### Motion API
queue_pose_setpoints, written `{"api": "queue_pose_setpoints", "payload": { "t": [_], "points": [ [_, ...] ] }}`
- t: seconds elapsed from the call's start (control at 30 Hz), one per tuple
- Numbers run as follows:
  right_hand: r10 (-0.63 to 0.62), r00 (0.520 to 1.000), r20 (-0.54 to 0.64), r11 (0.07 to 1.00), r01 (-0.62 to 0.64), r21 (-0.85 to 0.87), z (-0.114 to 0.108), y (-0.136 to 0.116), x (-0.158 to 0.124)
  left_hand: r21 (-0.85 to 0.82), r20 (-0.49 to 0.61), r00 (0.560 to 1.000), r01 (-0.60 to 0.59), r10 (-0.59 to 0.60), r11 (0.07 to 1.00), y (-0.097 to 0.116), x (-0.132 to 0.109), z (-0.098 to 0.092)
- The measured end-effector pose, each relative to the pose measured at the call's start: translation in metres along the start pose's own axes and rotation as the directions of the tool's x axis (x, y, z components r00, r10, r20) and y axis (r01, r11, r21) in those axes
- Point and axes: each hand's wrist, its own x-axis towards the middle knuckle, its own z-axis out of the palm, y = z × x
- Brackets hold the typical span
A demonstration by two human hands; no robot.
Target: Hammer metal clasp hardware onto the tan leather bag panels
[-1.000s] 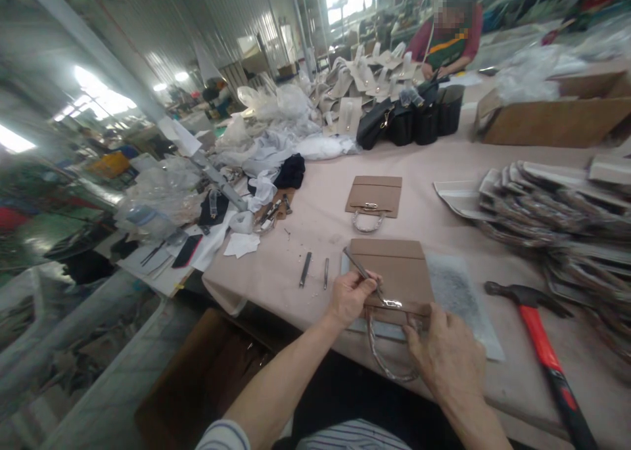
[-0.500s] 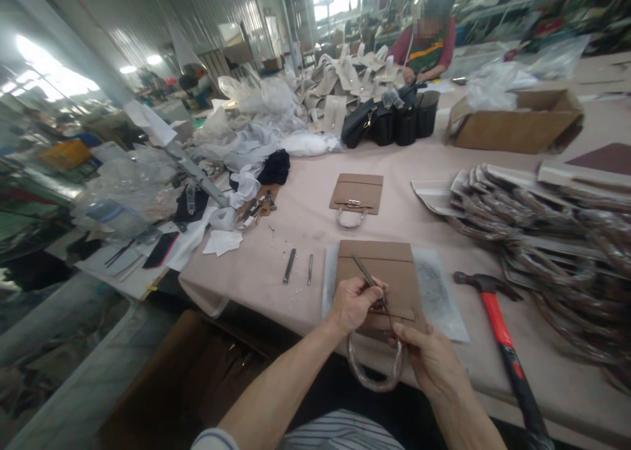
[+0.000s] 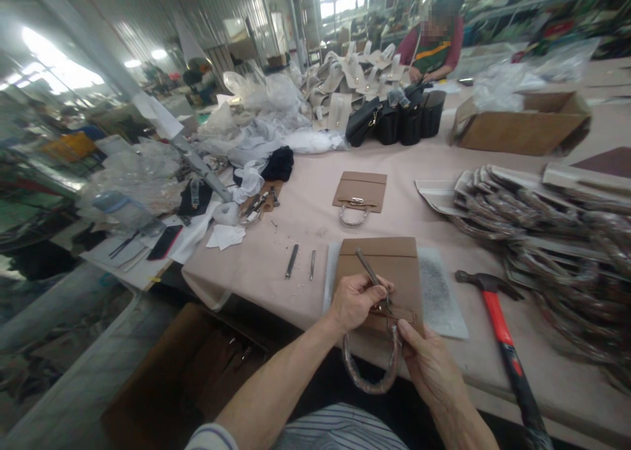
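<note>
A flat brown bag [image 3: 389, 266] lies at the table's near edge on a grey mat [image 3: 441, 292]. Its wrapped handle [image 3: 367, 374] hangs over the edge. My left hand [image 3: 357, 300] pinches a thin metal tool [image 3: 369, 274], whose tip rests at the bag's front strap. My right hand [image 3: 428, 361] grips the bag's lower edge beside the handle, fingers closed on it. A second brown bag [image 3: 360, 190] lies farther back on the table.
A red-handled hammer [image 3: 505, 345] lies to the right. Two metal punches [image 3: 300, 263] rest left of the mat. A pile of flat bag parts [image 3: 542, 207], a cardboard box [image 3: 522, 121], black bags [image 3: 399, 121] and crumpled plastic [image 3: 266, 115] crowd the table. A person [image 3: 436, 36] works at the far end.
The bag has shifted slightly on the mat, and its handle hangs lower over the edge. My right hand has slid down beside the handle. The left hand keeps the tool at the strap.
</note>
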Motion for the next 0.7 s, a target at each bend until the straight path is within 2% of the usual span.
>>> {"api": "queue_pose_setpoints", "payload": {
  "t": [0.2, 0.37, 0.53, 0.7],
  "points": [
    [-0.024, 0.999, 0.035, 0.998, 0.026, -0.055, 0.002, 0.003, -0.002, -0.025, 0.024, 0.999, -0.034, 0.034, 0.999, 0.015, -0.005, 0.001],
    [-0.059, 0.998, 0.006, 0.996, 0.059, -0.060, 0.001, 0.012, -0.003, -0.046, 0.029, 0.998, -0.056, 0.057, 0.997, 0.018, -0.009, 0.005],
    [-0.126, 0.991, 0.047, 0.990, 0.129, -0.062, -0.007, 0.022, -0.003, -0.211, -0.018, 1.000, -0.012, 0.009, 0.977, 0.013, -0.014, 0.003],
    [-0.099, 0.986, 0.137, 0.994, 0.106, -0.042, -0.009, 0.018, -0.002, -0.240, -0.007, 0.999, 0.035, -0.037, 0.970, 0.014, -0.017, 0.001]
  ]
}}
